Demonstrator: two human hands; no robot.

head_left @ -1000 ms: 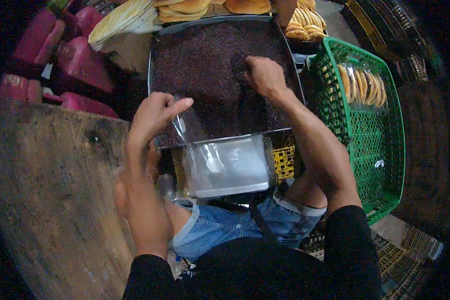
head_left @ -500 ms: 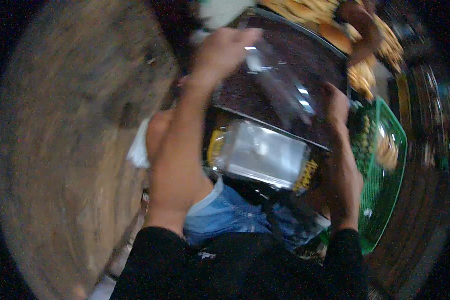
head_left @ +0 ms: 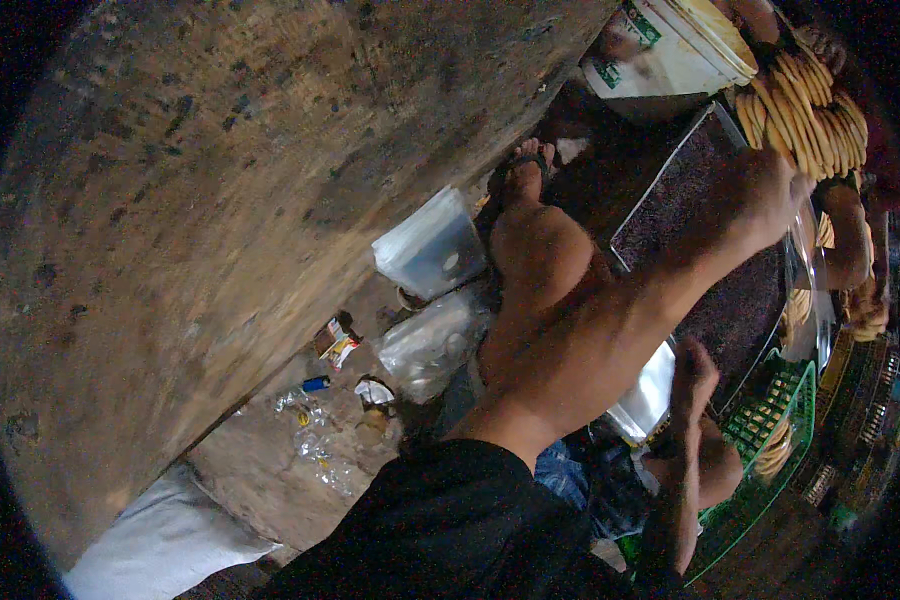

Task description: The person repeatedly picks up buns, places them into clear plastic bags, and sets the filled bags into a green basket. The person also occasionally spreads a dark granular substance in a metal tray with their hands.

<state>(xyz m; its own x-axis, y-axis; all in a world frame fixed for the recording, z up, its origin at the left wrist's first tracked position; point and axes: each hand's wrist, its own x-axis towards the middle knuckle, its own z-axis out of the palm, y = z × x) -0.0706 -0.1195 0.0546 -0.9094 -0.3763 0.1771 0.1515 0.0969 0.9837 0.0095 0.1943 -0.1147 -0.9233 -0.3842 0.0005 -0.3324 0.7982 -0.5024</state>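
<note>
My left hand (head_left: 770,200) reaches across to the right, at the edge of a stack of flat golden rounds, like biscuits or thin breads (head_left: 810,110). Its fingers are pressed together on a sheet or bag of clear plastic (head_left: 812,300), which hangs down past them; motion blurs the fingertips. My right hand (head_left: 695,380) is held low beside a metal tray of dark granular stuff (head_left: 735,295). Its fingers look bent, but blur hides whether they hold anything. A pack of clear plastic bags (head_left: 645,395) lies near my lap, partly covered by my left forearm.
Another person's arm (head_left: 845,240) is beside the stack. A white bucket (head_left: 660,60) stands beyond the tray, and a green basket (head_left: 770,430) sits at the right. Plastic packs (head_left: 430,245) and litter (head_left: 315,430) lie along the brown wooden surface (head_left: 220,180) at left.
The view has swung, so the tray now appears farther right. My left hand has gone from the tray's far left side over to the golden stack. My right hand has come nearer to me.
</note>
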